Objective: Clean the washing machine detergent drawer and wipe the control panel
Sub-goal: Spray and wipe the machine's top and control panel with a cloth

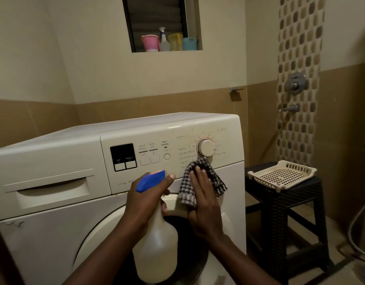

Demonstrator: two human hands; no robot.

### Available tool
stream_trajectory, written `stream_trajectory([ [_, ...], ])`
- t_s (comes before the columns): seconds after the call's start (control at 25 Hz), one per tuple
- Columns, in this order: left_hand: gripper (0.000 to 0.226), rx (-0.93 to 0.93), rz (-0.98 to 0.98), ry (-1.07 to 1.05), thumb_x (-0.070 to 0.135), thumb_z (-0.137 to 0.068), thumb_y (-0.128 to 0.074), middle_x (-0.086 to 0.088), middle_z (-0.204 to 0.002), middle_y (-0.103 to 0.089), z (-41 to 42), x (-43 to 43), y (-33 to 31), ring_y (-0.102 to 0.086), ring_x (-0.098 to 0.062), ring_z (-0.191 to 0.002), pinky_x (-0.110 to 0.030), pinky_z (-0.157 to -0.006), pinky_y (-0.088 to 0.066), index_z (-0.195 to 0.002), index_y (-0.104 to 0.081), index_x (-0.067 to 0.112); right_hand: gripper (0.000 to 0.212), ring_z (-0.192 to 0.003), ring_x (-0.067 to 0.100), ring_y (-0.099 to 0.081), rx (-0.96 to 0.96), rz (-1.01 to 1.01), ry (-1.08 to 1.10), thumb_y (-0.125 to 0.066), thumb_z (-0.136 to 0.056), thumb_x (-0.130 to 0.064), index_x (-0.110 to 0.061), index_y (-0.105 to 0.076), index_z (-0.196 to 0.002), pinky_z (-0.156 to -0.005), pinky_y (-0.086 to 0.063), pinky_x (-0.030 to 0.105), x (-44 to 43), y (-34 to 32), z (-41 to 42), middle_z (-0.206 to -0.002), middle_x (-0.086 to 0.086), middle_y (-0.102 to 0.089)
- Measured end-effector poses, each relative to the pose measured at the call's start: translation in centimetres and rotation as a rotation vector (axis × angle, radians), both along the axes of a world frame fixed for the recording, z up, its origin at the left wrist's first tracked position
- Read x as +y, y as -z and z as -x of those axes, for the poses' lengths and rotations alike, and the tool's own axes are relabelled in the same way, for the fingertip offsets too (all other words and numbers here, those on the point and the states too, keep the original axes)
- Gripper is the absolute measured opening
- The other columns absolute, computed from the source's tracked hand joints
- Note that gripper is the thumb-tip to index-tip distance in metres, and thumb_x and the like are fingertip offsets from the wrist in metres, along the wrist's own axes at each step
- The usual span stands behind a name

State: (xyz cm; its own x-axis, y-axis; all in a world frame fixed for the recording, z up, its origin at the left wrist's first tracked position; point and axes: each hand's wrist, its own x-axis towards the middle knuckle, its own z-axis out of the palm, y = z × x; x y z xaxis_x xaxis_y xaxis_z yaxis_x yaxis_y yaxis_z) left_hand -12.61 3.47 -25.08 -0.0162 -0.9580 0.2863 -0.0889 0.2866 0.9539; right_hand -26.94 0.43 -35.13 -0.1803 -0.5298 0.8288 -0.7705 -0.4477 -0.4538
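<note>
Head view: left hand [148, 194] grips the spray bottle [157, 243] by its neck; right hand [204, 198], fingers straight, presses a checked cloth [187, 188] against the control panel [157, 138] just below the dial [206, 148]; detergent drawer [50, 188] closed, left of the panel.

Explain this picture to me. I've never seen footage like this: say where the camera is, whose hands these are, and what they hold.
The camera sits on a person's head, looking down at their own two hands before a washing machine. The left hand grips a spray bottle. The right hand presses a checked cloth flat against the control panel, just below the dial. The drawer is closed. Beside the machine, a basket rests on a stool.
</note>
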Motion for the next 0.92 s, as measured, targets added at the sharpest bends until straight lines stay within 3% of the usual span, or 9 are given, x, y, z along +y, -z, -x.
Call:
stream_trajectory([
  [0.08,0.031,0.013,0.003,-0.002,0.037,-0.08,-0.075,-0.017,-0.082,-0.068,-0.1,0.1,0.0,-0.049,-0.019,-0.042,-0.031,-0.058,-0.052,-0.092,-0.065,0.01,0.078,-0.149,0.015,-0.011,0.106,0.024,-0.07,-0.038,-0.072,-0.017,-0.011,-0.03,-0.149,-0.116,-0.028,0.048,-0.3,-1.2,0.0,-0.158,0.0,-0.02],
  [0.24,0.03,0.042,0.052,-0.02,0.036,-0.083,-0.07,-0.01,-0.078,-0.068,0.2,0.3,0.3,-0.052,-0.014,-0.039,-0.022,-0.042,-0.046,-0.097,-0.067,0.009,0.074,-0.148,0.014,-0.008,0.084,0.021,-0.098,-0.037,-0.078,-0.022,-0.011,-0.026,-0.15,-0.12,-0.02,0.037,-0.9,-7.5,-0.4,-0.159,0.003,-0.018],
  [0.4,0.037,0.067,0.042,-0.033,0.044,-0.081,-0.069,-0.015,-0.08,-0.067,1.0,0.3,0.8,-0.051,-0.018,-0.041,-0.026,-0.043,-0.045,-0.1,-0.066,0.012,0.079,-0.149,0.014,-0.005,0.013,-0.028,-0.125,-0.04,-0.074,-0.013,-0.012,-0.024,-0.151,-0.121,-0.016,0.036,-1.0,-11.8,-1.0,-0.161,0.003,-0.015],
  [0.52,0.04,0.126,0.05,0.02,0.042,-0.08,-0.071,-0.012,-0.074,-0.065,1.4,0.6,0.9,-0.049,-0.025,-0.044,-0.029,-0.044,-0.043,-0.097,-0.067,0.006,0.072,-0.148,0.01,-0.011,0.044,-0.01,-0.157,-0.048,-0.082,-0.016,-0.019,-0.026,-0.151,-0.119,-0.023,0.038,-0.2,-8.5,-0.6,-0.159,-0.002,-0.02],
  [0.64,0.036,0.096,0.052,0.019,0.042,-0.081,-0.07,-0.013,-0.078,-0.067,1.8,1.0,1.0,-0.051,-0.023,-0.044,-0.028,-0.045,-0.045,-0.094,-0.065,0.008,0.071,-0.145,0.002,-0.013,0.036,-0.045,-0.109,-0.043,-0.081,-0.02,-0.028,-0.027,-0.15,-0.116,-0.03,0.039,1.0,-2.6,1.3,-0.157,-0.015,-0.018],
  [0.76,0.036,0.045,0.055,-0.011,0.043,-0.083,-0.067,-0.011,-0.079,-0.067,1.8,1.1,1.0,-0.051,-0.015,-0.039,-0.021,-0.046,-0.049,-0.092,-0.062,0.009,0.08,-0.145,0.0,-0.01,-0.123,-0.121,-0.052,-0.042,-0.076,-0.015,-0.039,-0.019,-0.148,-0.115,-0.033,0.043,1.2,0.2,4.9,-0.155,-0.024,-0.013],
  [0.92,0.038,-0.005,0.051,-0.015,0.045,-0.083,-0.064,-0.01,-0.083,-0.067,1.5,1.0,1.0,-0.051,-0.012,-0.037,-0.015,-0.046,-0.05,-0.094,-0.061,0.009,0.079,-0.146,0.007,-0.019,-0.262,-0.037,-0.031,-0.041,-0.072,-0.008,-0.024,-0.031,-0.148,-0.117,-0.028,0.043,0.0,-3.3,7.8,-0.154,-0.01,-0.03],
])
